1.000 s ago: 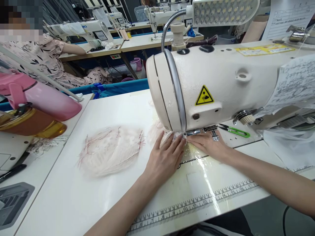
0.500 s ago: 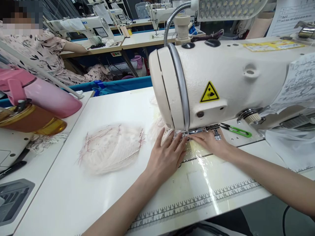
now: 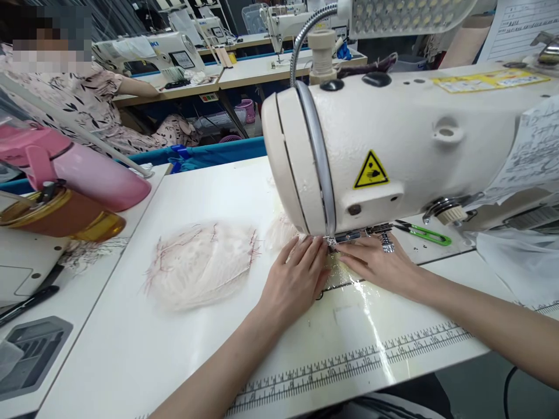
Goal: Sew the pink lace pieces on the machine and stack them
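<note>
At the needle area of a white sewing machine (image 3: 393,134), my left hand (image 3: 294,276) lies flat, fingers stretched forward and close together. Its fingertips rest at the edge of a sheer pale fabric piece (image 3: 279,230), partly hidden behind the machine head. My right hand (image 3: 379,262) reaches under the machine arm from the right, fingers extended beside the presser foot; its fingertips are partly covered. Whether it pinches any cloth is hard to see. Left of my hands lies another sheer off-white piece (image 3: 201,267) with reddish thread along its seams and frayed ends.
Green thread snips (image 3: 425,234) lie behind my right hand. White cloth (image 3: 506,262) sits at the right. A pink bottle (image 3: 96,174) and an amber cup (image 3: 65,212) stand left. A printed ruler (image 3: 332,372) runs along the front edge. A co-worker (image 3: 87,105) sits beyond.
My left fingers have drawn closer together and bent slightly. My right hand has shifted a little toward me. The view has moved slightly; the loose sheer piece lies as before.
</note>
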Demonstrator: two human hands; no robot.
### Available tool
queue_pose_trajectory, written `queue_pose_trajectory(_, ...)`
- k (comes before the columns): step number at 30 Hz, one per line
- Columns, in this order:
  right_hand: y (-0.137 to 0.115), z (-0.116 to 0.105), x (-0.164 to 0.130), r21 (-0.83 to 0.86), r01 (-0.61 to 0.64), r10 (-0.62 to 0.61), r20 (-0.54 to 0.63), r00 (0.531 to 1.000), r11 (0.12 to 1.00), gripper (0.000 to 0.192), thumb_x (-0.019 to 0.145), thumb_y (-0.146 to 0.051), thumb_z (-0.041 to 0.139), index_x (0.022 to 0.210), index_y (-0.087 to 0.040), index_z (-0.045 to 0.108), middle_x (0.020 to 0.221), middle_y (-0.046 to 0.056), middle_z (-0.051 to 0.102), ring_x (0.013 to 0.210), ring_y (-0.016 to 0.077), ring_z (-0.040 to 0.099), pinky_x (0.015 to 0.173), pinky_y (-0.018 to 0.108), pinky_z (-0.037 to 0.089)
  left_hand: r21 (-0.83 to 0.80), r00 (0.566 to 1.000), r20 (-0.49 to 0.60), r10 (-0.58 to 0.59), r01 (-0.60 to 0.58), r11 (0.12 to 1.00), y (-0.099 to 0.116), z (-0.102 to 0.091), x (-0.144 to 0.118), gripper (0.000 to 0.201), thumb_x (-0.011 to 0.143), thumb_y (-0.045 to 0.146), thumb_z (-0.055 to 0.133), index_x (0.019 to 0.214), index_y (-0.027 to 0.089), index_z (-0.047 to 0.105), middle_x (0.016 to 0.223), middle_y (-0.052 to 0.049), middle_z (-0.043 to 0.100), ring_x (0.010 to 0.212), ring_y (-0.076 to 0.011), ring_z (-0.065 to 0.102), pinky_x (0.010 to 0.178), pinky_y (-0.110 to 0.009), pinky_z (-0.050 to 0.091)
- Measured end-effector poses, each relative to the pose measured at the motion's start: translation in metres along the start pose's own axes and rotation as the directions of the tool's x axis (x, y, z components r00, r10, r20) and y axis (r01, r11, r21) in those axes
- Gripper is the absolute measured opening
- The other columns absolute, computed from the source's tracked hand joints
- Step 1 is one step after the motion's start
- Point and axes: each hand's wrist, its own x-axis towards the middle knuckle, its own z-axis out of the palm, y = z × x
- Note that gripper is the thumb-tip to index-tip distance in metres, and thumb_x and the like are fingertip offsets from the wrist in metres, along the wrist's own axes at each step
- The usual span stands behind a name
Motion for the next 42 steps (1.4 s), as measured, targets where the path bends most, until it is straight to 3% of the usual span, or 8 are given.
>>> queue_pose_trajectory(8, 0.001, -0.001, 0.0, 0.059, -0.037, 0.033, 0.068, 0.997, 0.998, 0.031, 0.096, -0.036, 0.041, 0.114, -0.027, 0.065, 0.09, 0.004, 0.072, 0.088, 0.0225, 0.065, 0.09, 0.047, 0.045, -0.008, 0.999, 0.049, -0.022, 0.022, 1.0, 0.0, -0.002, 0.002, 0.039, 0.094, 0.031, 0.047, 0.131, 0.017, 0.052, 0.127, -0.007, 0.062, 0.112, -0.0258, 0.059, 0.102, -0.046, 0.04)
queue_pose_trajectory(14, 0.001, 0.004, -0.002, 0.086, -0.066, 0.056, 0.109, 0.992, 0.994, 0.032, 0.096, -0.038, 0.04, 0.117, -0.028, 0.063, 0.093, 0.005, 0.072, 0.091, 0.0239, 0.064, 0.078, 0.043, 0.048, 0.004, 0.998, 0.059, -0.035, 0.034, 0.999, 0.0, -0.003, 0.003, 0.038, 0.095, 0.032, 0.045, 0.129, 0.018, 0.054, 0.124, -0.006, 0.064, 0.11, -0.0257, 0.06, 0.101, -0.046, 0.04)
queue_pose_trajectory(20, 0.001, 0.002, -0.002, 0.054, -0.073, 0.063, 0.169, 0.984, 0.996, 0.036, 0.096, -0.041, 0.038, 0.121, -0.028, 0.061, 0.087, 0.007, 0.071, 0.092, 0.0261, 0.064, 0.074, 0.045, 0.05, -0.009, 0.996, 0.072, -0.054, 0.054, 0.998, 0.0, -0.002, 0.002, 0.04, 0.094, 0.034, 0.044, 0.129, 0.016, 0.053, 0.124, -0.007, 0.064, 0.11, -0.0258, 0.06, 0.102, -0.046, 0.039)
queue_pose_trajectory(29, -0.001, 0.006, -0.005, -0.028, -0.047, 0.051, 0.166, 0.985, 0.999, 0.038, 0.096, -0.041, 0.039, 0.128, -0.028, 0.056, 0.091, 0.009, 0.07, 0.094, 0.0271, 0.063, 0.072, 0.044, 0.05, -0.005, 0.98, 0.167, -0.104, 0.106, 0.994, 0.0, -0.003, 0.005, 0.044, 0.094, 0.039, 0.042, 0.129, 0.015, 0.053, 0.125, -0.009, 0.062, 0.112, -0.0275, 0.058, 0.104, -0.048, 0.035)
queue_pose_trajectory(36, 0.004, -0.001, 0.001, -0.023, -0.019, 0.021, 0.097, 0.995, 1.0, 0.031, 0.097, -0.035, 0.04, 0.116, -0.025, 0.063, 0.09, 0.006, 0.071, 0.088, 0.0244, 0.063, 0.077, 0.041, 0.044, 0.012, 0.962, 0.24, -0.134, 0.135, 0.991, 0.001, -0.005, 0.007, 0.052, 0.093, 0.043, 0.038, 0.135, 0.012, 0.047, 0.131, -0.01, 0.058, 0.12, -0.0293, 0.052, 0.11, -0.052, 0.028)
queue_pose_trajectory(42, 0.012, 0.0, 0.006, 0.068, 0.0, 0.002, -0.024, 1.0, 0.998, 0.024, 0.095, -0.033, 0.046, 0.1, -0.024, 0.068, 0.083, 0.001, 0.072, 0.081, 0.0207, 0.064, 0.082, 0.038, 0.042, 0.049, 0.97, 0.202, -0.134, 0.127, 0.991, 0.004, -0.004, 0.004, 0.053, 0.094, 0.046, 0.037, 0.136, 0.013, 0.046, 0.137, -0.009, 0.053, 0.127, -0.0275, 0.045, 0.114, -0.051, 0.022)
